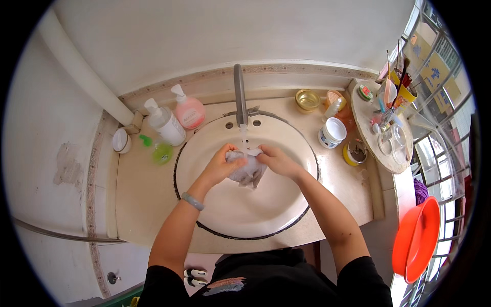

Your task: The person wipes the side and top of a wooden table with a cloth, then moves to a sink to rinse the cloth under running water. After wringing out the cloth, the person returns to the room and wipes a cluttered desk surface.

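Observation:
Water runs from the grey faucet onto a wet, greyish-white cloth item, perhaps a sock or small rag. It hangs spread between my two hands over the white oval sink. My left hand grips its left side, thumb on top and fingers behind. At the upper right corner, my right hand pinches the fabric between thumb and fingers. The lower part of the cloth droops in folds above the basin. A pale bangle circles my left wrist.
Left of the sink stand a pink pump bottle, a white pump bottle and a green bottle. On the right are a gold bowl, a white tub and a yellow tin. A red basin leans by the window bars.

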`<state>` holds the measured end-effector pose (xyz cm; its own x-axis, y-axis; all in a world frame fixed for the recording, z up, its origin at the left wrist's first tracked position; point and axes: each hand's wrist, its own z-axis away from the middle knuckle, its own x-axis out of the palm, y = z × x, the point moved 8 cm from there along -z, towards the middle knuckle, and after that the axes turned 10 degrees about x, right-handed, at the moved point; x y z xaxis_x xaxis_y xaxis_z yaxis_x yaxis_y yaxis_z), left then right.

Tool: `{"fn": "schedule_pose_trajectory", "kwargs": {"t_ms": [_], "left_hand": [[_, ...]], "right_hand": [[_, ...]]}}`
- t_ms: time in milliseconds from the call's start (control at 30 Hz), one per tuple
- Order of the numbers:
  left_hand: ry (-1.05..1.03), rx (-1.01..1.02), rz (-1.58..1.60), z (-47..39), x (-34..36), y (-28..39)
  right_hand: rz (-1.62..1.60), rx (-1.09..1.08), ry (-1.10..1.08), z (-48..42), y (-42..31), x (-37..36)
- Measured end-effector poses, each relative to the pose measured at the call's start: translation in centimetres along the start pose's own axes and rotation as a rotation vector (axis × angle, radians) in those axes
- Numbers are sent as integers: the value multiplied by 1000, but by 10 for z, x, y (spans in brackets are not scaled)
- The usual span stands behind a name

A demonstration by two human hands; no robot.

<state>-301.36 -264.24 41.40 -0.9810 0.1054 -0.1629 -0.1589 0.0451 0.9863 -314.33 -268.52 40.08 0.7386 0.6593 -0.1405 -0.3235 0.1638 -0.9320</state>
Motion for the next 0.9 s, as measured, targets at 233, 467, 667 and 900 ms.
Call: {"fn": "schedule_pose_trajectory", "kwargs": {"t_ms": [233, 467, 667, 900], "left_hand": [[-98, -310, -100, 23, -29, -29], [193, -374, 185, 47, -52, -62], [-58, -9, -130, 43, -18, -40], [-119, -189, -385, 18, 2, -78]], "right_hand": [[180, -41, -252, -15, -7, 47], [-56, 192, -285, -32, 44, 44], [-214, 214, -65, -24, 55, 14], [173, 258, -142, 3, 70, 1]]}}
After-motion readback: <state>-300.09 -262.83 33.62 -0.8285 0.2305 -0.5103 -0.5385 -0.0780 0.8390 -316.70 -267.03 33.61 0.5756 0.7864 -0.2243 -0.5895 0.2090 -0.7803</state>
